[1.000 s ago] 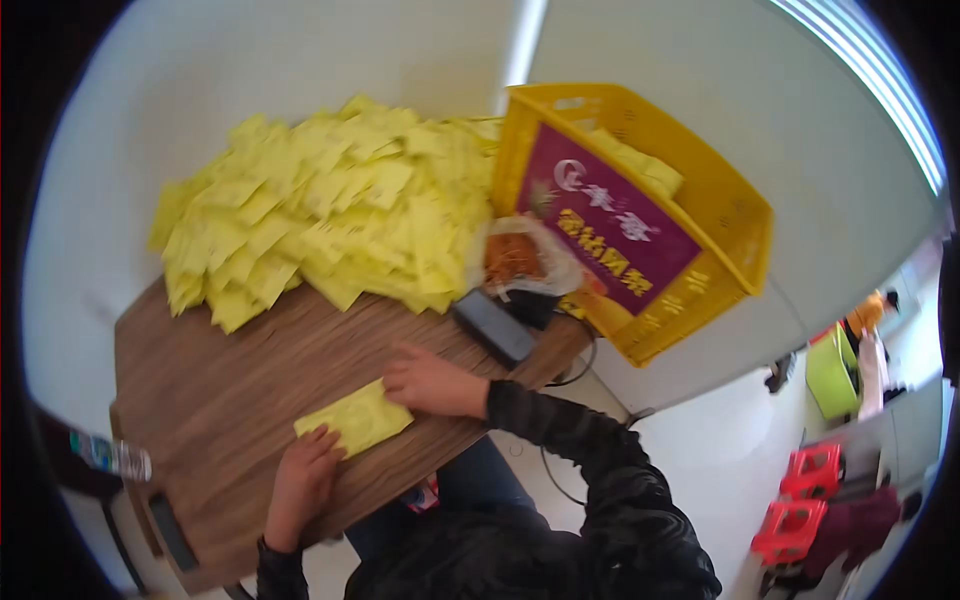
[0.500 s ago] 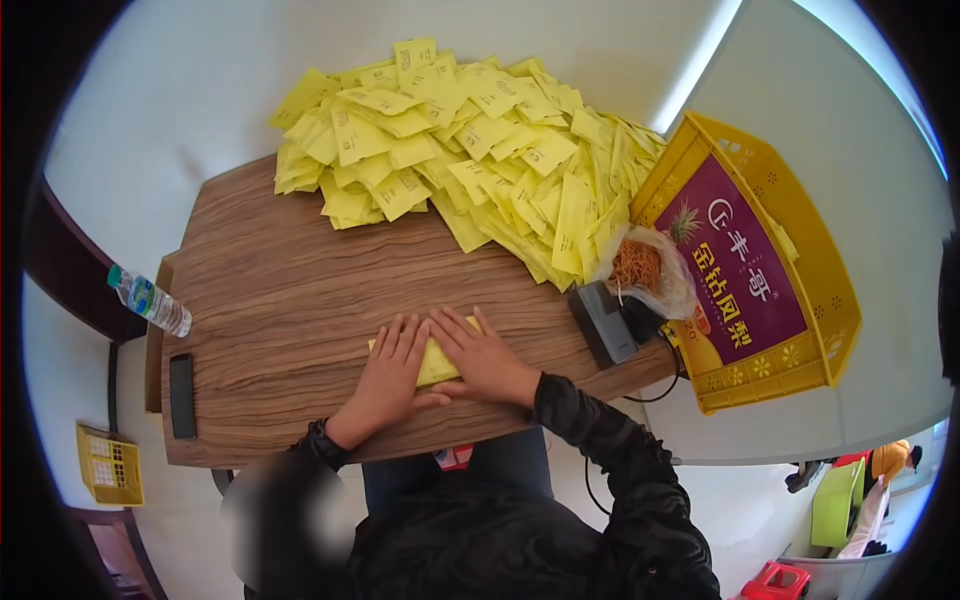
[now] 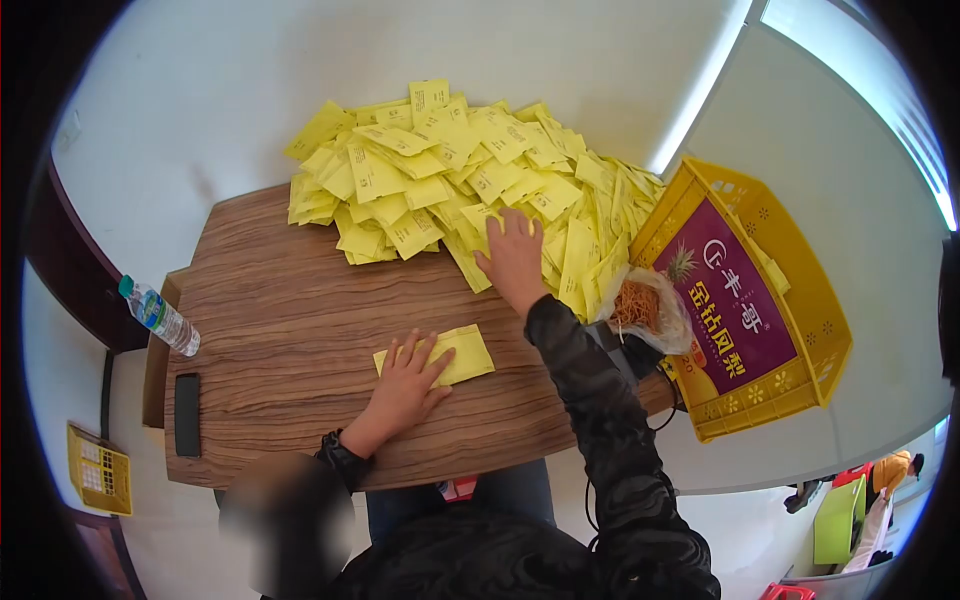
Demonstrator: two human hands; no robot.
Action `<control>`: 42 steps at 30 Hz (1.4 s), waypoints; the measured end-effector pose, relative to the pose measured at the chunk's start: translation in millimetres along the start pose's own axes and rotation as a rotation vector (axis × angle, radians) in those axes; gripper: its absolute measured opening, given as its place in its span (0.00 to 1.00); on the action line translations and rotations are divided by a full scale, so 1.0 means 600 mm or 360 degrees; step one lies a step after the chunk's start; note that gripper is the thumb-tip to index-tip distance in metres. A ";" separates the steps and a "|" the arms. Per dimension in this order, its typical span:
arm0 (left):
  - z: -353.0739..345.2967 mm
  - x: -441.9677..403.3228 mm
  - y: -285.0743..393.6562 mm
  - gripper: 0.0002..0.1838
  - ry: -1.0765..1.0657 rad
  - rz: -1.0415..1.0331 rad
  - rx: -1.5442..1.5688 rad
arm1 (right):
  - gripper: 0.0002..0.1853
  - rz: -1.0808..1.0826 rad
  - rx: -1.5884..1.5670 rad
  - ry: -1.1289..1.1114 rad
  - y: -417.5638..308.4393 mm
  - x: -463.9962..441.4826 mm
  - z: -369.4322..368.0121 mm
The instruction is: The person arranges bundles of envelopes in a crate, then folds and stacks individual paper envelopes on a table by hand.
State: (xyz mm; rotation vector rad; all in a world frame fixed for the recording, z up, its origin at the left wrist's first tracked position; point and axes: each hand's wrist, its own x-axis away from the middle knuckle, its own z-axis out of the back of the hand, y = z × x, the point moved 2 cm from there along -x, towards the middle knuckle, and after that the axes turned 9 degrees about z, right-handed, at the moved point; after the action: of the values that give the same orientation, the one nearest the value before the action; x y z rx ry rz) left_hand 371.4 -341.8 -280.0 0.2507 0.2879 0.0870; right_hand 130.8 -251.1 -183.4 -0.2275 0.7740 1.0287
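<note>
A yellow packet (image 3: pixel 467 356) lies flat on the wooden table (image 3: pixel 290 330), near its front edge. My left hand (image 3: pixel 403 385) rests with spread fingers on the packet's left part, covering some of it. Over the front of a large heap of yellow packets (image 3: pixel 400 180), my right hand (image 3: pixel 514 255) reaches out, its fingers apart and nothing seen held in it. The heap stands against the wall at the back of the table.
A yellow crate (image 3: pixel 770 400) with a purple label stands at the right, beside a plastic bag of brown strands (image 3: pixel 640 305) and a dark box (image 3: pixel 610 345). At the left are a water bottle (image 3: pixel 165 318) and a black phone (image 3: pixel 187 415). A person (image 3: pixel 890 470) is far right.
My right hand has left the packet on the table and moved up and right to the heap. My left hand has stayed on the packet, more of which now shows.
</note>
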 end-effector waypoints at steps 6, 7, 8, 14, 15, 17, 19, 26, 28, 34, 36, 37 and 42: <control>0.034 0.000 0.003 0.32 0.0120 -0.0034 0.0041 | 0.17 0.0254 0.0279 0.0069 0.021 -0.026 -0.061; 0.036 -0.001 0.003 0.31 0.0069 -0.0034 0.0085 | 0.15 0.0144 0.0051 0.0177 0.013 -0.024 -0.041; 0.038 -0.002 0.002 0.29 0.0018 -0.0030 0.0131 | 0.13 0.0038 -0.0180 0.0281 0.002 -0.021 -0.015; 0.050 0.025 0.018 0.24 -0.0172 -0.0137 0.0209 | 0.10 -0.1078 -0.1643 0.0221 -0.029 0.027 0.112; 0.053 0.028 0.023 0.23 -0.0183 -0.0196 0.0191 | 0.10 -0.1385 -0.1949 0.0150 -0.032 0.040 0.114; 0.055 0.041 0.038 0.23 -0.0168 -0.0211 0.0171 | 0.12 -0.1498 -0.2046 0.0045 -0.050 0.069 0.109; 0.055 0.063 0.056 0.23 -0.0131 -0.0263 0.0129 | 0.17 -0.1722 -0.2219 -0.0149 -0.076 0.110 0.101; 0.082 0.072 0.037 0.26 -0.0001 -0.0272 0.0388 | 0.26 -0.0376 -0.1108 -0.0346 -0.077 0.190 0.085; 0.078 0.045 0.021 0.28 0.0006 -0.0240 0.0409 | 0.27 -0.0202 -0.1223 -0.0424 -0.099 0.187 0.069; 0.025 0.007 -0.009 0.52 -0.0103 0.0136 0.0156 | 0.36 0.0352 -0.0986 -0.0768 -0.180 0.193 0.012; 0.018 0.006 -0.012 0.55 -0.0173 0.0179 0.0116 | 0.38 0.0388 -0.0945 -0.0833 -0.185 0.195 0.010; 0.016 0.004 -0.015 0.57 -0.0179 0.0167 0.0094 | 0.40 0.0397 -0.0911 -0.0851 -0.185 0.193 0.008; 0.007 0.007 -0.034 0.63 -0.0217 0.0123 0.0046 | 0.47 0.0366 -0.0822 -0.0938 -0.180 0.200 0.007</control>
State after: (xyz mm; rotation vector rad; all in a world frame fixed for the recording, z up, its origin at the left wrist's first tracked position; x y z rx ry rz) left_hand 377.8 -362.3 -282.3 0.2954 0.1438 0.1416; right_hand 256.9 -222.8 -280.0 -0.2598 -0.0116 1.4167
